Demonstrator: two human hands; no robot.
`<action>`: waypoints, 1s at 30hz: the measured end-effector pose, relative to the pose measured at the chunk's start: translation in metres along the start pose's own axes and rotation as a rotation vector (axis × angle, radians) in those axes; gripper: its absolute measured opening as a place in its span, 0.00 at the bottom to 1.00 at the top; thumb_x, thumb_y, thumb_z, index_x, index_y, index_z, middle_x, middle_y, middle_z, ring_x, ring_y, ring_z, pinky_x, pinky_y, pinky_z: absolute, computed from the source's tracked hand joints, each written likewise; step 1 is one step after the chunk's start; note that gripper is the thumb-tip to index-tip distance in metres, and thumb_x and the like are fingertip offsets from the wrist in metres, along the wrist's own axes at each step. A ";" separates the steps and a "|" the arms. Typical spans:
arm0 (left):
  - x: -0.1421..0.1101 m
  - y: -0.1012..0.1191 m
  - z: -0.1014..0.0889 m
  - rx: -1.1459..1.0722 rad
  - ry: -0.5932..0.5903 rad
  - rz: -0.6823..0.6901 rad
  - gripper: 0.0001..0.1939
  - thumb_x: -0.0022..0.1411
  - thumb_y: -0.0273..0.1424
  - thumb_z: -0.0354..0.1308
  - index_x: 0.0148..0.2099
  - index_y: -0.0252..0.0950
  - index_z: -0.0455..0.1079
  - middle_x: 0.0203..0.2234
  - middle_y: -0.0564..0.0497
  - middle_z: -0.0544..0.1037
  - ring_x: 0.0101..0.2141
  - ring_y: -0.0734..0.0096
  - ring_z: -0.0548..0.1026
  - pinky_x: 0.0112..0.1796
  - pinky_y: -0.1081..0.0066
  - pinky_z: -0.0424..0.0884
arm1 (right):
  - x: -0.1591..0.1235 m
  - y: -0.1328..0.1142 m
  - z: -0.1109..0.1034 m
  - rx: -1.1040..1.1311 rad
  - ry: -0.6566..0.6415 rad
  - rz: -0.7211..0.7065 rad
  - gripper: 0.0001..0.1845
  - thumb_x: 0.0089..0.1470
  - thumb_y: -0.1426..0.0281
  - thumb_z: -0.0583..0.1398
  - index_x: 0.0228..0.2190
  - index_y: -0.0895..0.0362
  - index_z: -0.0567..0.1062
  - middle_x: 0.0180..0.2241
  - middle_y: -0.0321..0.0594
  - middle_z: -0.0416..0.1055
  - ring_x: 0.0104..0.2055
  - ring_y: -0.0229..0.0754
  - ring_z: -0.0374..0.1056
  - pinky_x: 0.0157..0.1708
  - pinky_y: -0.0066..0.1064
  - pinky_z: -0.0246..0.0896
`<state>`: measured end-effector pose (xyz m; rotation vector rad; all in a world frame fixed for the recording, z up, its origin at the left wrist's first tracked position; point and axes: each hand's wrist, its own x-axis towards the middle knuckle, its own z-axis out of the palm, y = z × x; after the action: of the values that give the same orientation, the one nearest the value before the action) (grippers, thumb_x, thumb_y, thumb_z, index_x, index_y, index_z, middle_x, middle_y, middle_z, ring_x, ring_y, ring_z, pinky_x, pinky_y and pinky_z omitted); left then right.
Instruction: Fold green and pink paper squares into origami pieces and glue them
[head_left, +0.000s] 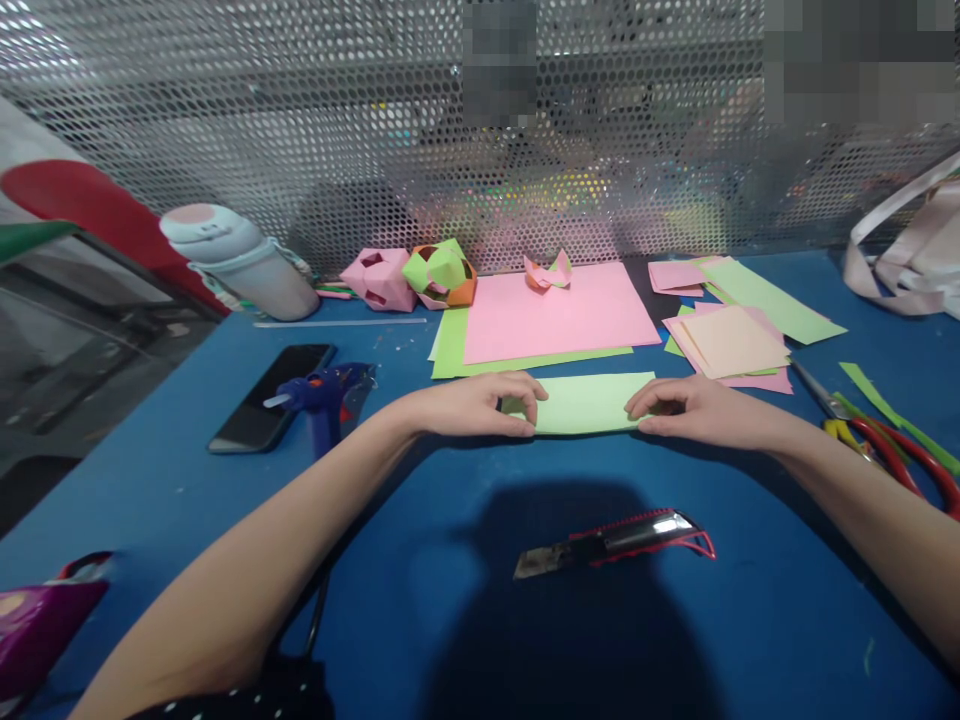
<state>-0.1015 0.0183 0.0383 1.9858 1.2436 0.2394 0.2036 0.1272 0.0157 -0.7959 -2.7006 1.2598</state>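
Observation:
A light green paper strip (583,402) lies flat on the blue table (420,600) in front of me. My left hand (480,405) pinches its left end, fingers curled over the edge. On its right end rests my right hand (694,410), whose fingers press the paper down. Both hands touch the strip and nothing else. A red utility knife (619,540) with its blade out lies nearer to me, untouched.
Pink and green sheets (555,310) lie behind the strip, cut pieces (731,340) to the right, folded paper shapes (409,275) by the perforated wall. Scissors (892,450) lie at right. A blue glue gun (322,395), a phone (270,410) and a bottle (240,260) are at left.

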 end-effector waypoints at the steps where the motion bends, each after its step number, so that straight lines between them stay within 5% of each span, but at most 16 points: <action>1: 0.000 0.000 0.000 0.003 -0.001 0.001 0.10 0.62 0.38 0.57 0.41 0.37 0.71 0.54 0.48 0.66 0.52 0.64 0.67 0.53 0.66 0.60 | 0.000 0.000 0.000 -0.003 0.001 0.002 0.15 0.53 0.58 0.59 0.38 0.53 0.77 0.43 0.38 0.75 0.43 0.42 0.70 0.43 0.36 0.65; 21: -0.002 0.002 0.000 0.048 -0.027 0.016 0.15 0.56 0.41 0.62 0.41 0.36 0.69 0.55 0.47 0.64 0.42 0.68 0.68 0.43 0.71 0.65 | 0.000 0.000 0.000 -0.035 -0.007 0.015 0.15 0.54 0.57 0.58 0.38 0.52 0.76 0.45 0.38 0.74 0.43 0.43 0.70 0.44 0.37 0.65; 30: -0.002 0.002 0.001 0.065 -0.012 0.022 0.10 0.57 0.36 0.60 0.40 0.36 0.69 0.54 0.47 0.65 0.43 0.68 0.68 0.45 0.70 0.64 | 0.000 0.001 0.000 -0.053 -0.015 0.017 0.15 0.54 0.56 0.58 0.38 0.52 0.76 0.45 0.37 0.74 0.43 0.42 0.70 0.43 0.36 0.64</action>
<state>-0.1008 0.0162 0.0391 2.0540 1.2370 0.1998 0.2039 0.1283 0.0151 -0.8203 -2.7556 1.2081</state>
